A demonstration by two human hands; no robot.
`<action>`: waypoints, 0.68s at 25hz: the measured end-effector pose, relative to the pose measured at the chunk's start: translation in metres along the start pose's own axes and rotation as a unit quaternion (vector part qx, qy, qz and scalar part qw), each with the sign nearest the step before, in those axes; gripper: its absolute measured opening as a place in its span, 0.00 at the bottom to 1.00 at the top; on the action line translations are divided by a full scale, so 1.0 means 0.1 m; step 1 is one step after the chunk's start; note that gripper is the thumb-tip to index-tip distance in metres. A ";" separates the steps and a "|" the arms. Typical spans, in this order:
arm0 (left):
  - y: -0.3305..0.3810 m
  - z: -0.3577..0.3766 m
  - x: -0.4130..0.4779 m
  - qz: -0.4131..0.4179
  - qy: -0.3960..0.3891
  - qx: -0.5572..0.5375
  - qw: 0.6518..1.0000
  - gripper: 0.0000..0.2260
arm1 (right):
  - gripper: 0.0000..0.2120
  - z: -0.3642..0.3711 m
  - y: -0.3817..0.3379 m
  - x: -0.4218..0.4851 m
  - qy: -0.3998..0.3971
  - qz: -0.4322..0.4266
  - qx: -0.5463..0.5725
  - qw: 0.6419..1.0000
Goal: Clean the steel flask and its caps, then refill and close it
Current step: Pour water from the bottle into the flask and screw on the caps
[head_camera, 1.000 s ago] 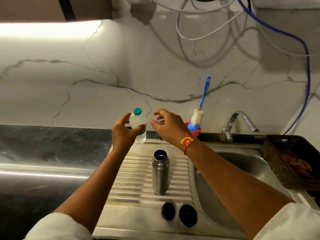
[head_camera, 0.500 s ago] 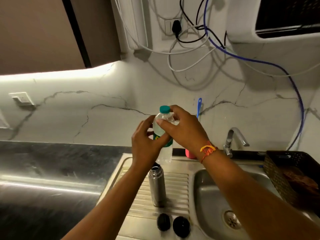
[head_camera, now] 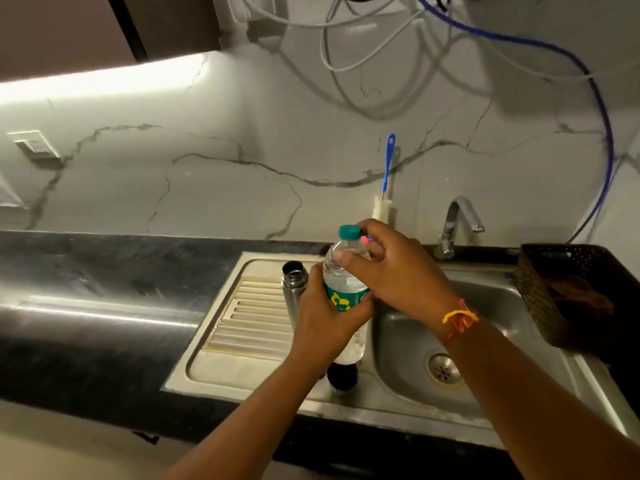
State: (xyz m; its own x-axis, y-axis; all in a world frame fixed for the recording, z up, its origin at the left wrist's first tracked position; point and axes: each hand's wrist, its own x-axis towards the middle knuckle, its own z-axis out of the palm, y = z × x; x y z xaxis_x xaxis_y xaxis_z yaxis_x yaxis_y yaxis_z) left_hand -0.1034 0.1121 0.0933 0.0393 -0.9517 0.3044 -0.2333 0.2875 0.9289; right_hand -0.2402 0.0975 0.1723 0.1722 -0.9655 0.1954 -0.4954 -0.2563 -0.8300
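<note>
Item one: water bottle (head_camera: 346, 282), clear plastic, upright, long axis vertical, held above the seam between drainboard (head_camera: 249, 323) and sink (head_camera: 491, 306). Your left hand (head_camera: 329, 317) wraps the label band, fingers curled round the barrel. Your right hand (head_camera: 391, 271) sits at the neck, thumb pressed on the shoulder and forefinger hooked round beside the teal cap (head_camera: 349, 232), which is on. Item two: steel flask (head_camera: 293, 285), upright on the drainboard, mouth open, just left of your left hand; whether they touch, you cannot tell. Its axis runs parallel to the bottle's, its mouth left of and lower than the teal cap. Item three: one black cap (head_camera: 342, 375) on the near edge, below the bottle's base; a second is hidden. Judgement: refilling is in hand, and once the right hand twists the cap off, the pour goes leftward, your left hand being nearer the flask. Far side: bottle brush (head_camera: 388, 168), tap (head_camera: 457, 220).
</note>
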 end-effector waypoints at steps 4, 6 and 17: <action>-0.13 -0.16 -0.14 -0.020 0.006 0.024 0.999 0.26 | 0.23 0.07 -0.03 -0.02 -0.028 -0.022 -0.158 0.987; -0.18 -0.28 -0.16 -0.022 -0.004 0.057 0.998 0.27 | 0.25 0.13 -0.09 0.04 -0.008 -0.046 -0.249 0.967; -0.44 -1.16 0.17 -0.026 -0.096 0.073 0.992 0.26 | 0.26 0.68 -0.46 0.52 -0.006 -0.113 -0.393 0.913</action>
State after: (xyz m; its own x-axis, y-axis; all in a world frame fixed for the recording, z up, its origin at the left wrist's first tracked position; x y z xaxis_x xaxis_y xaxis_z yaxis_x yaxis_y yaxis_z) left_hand 0.0207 0.0959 0.0817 -0.1279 -0.9720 0.1973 -0.3742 0.2316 0.8980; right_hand -0.1510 0.0617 0.1851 0.3520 -0.8849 0.3049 -0.9032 -0.4066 -0.1375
